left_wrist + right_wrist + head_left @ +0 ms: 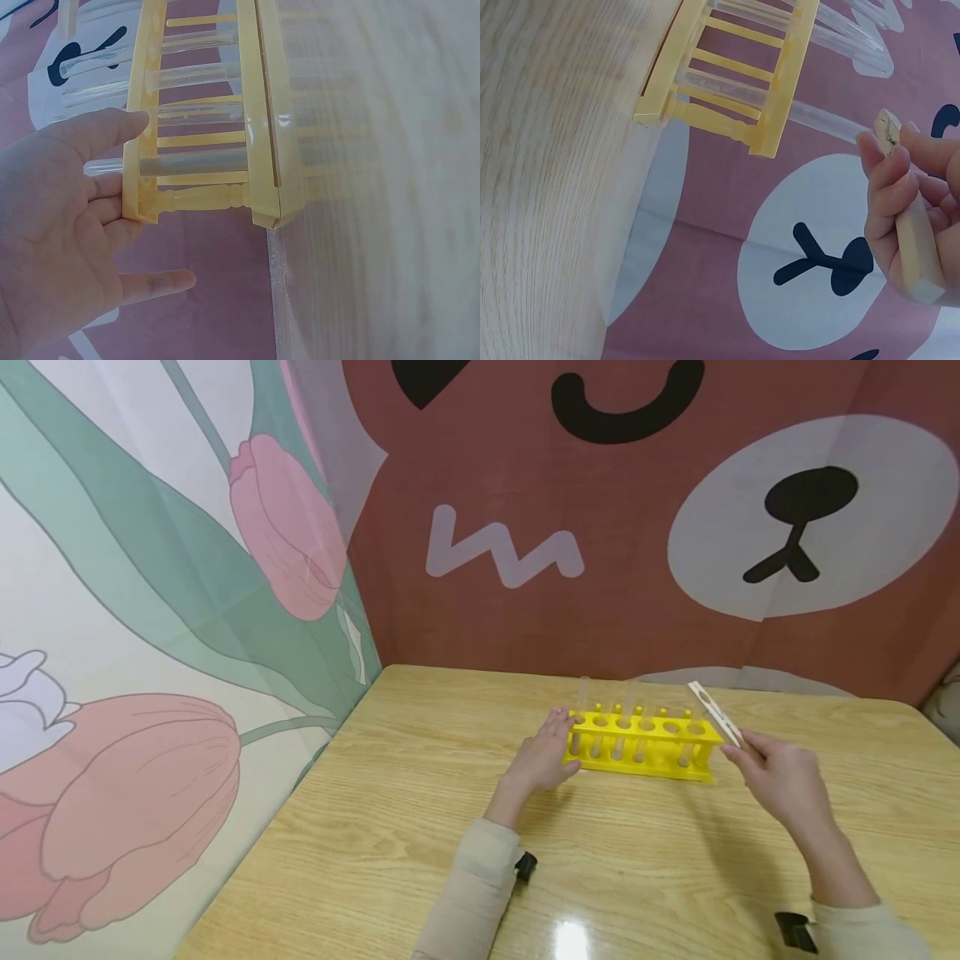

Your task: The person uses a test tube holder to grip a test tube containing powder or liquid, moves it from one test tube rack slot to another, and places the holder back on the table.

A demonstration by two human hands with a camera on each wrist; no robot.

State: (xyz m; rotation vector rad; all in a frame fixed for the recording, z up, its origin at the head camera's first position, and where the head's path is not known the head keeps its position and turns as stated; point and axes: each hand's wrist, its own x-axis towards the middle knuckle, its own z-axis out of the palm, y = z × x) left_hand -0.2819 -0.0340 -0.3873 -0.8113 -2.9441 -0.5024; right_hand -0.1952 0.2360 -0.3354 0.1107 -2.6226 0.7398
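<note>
A yellow test tube rack [637,768] stands on the table with several clear test tubes [626,720] upright in its holes. My left hand [542,760] is at the rack's left end. In the left wrist view, its thumb and curled fingers [105,187] grip the rack's upper plate, while one finger sticks out straight. My right hand [783,777] holds a pale wooden test tube clamp [716,714] beside the rack's right end. In the right wrist view, the clamp [915,244] is close to the top of the end tube [825,122]; whether they touch I cannot tell.
The rack is on a wood-grain table [390,793], towards its far edge. Behind the table hangs a cloth [525,627] printed with a brown bear. A tulip-patterned cloth [150,635] hangs along the left side.
</note>
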